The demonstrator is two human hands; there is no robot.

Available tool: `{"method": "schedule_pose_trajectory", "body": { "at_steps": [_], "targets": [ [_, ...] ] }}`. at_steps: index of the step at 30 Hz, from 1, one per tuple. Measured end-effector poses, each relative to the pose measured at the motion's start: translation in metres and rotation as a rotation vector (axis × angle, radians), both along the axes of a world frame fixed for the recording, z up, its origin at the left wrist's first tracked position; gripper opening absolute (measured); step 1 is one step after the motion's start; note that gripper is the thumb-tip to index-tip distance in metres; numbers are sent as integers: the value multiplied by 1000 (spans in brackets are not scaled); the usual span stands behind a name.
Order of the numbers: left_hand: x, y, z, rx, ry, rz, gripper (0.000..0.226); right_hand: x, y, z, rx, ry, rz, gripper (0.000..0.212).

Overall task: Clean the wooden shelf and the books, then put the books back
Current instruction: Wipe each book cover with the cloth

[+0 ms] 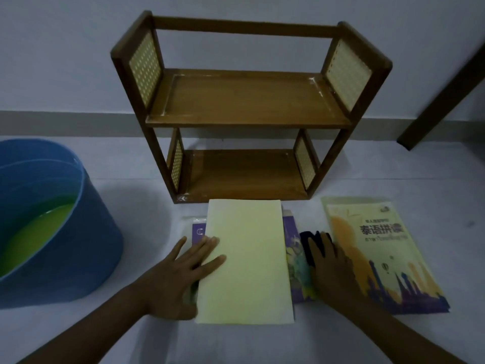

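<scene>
A two-tier wooden shelf (246, 101) with woven side panels stands bare against the wall. In front of it a plain pale yellow book (249, 261) lies on top of a purple book (295, 261). My left hand (181, 279) rests flat, fingers straight, on the yellow book's left edge. My right hand (330, 271) lies on a dark blue cloth (311, 244) at the purple book's right side; how the fingers hold the cloth is unclear. A yellow book with a city skyline cover (380, 253) lies to the right.
A blue bucket (65, 232) holding greenish liquid stands on the floor at the left. A dark wooden leg (441, 95) slants across the wall at the right. Pale floor spreads around the books.
</scene>
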State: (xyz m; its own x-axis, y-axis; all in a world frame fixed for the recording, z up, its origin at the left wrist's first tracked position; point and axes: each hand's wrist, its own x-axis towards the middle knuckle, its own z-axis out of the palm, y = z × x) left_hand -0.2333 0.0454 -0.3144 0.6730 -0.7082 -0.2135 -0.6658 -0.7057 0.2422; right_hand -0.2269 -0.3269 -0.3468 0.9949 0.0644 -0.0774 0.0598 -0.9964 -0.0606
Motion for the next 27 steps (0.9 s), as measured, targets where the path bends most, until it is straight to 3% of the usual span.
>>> {"method": "schedule_pose_trajectory", "body": {
  "at_steps": [2,4,7,10,14,17,20,24,27],
  "targets": [
    [3,-1,3,16,-8,-41,101,-18,10,10,-9,-105,102,95],
    [4,1,3,15,9,-39,97,-38,13,15,24,-197,319,101],
    [0,2,2,13,62,-13,96,-64,11,9,-3,-133,625,81],
    [-1,2,1,-7,73,-5,96,-66,15,3,-62,14,679,76],
    [-1,9,4,5,91,7,93,-55,22,12,89,12,820,46],
    [-9,16,2,-72,42,36,86,-48,34,41,416,-82,643,27],
    [-10,12,8,-349,-45,185,76,-31,52,86,753,-183,542,29],
    [10,-20,62,-924,-79,565,35,-2,64,181,937,-310,336,26],
    [29,-36,106,-973,-212,619,11,11,65,224,1263,-416,182,27]
  ]
}}
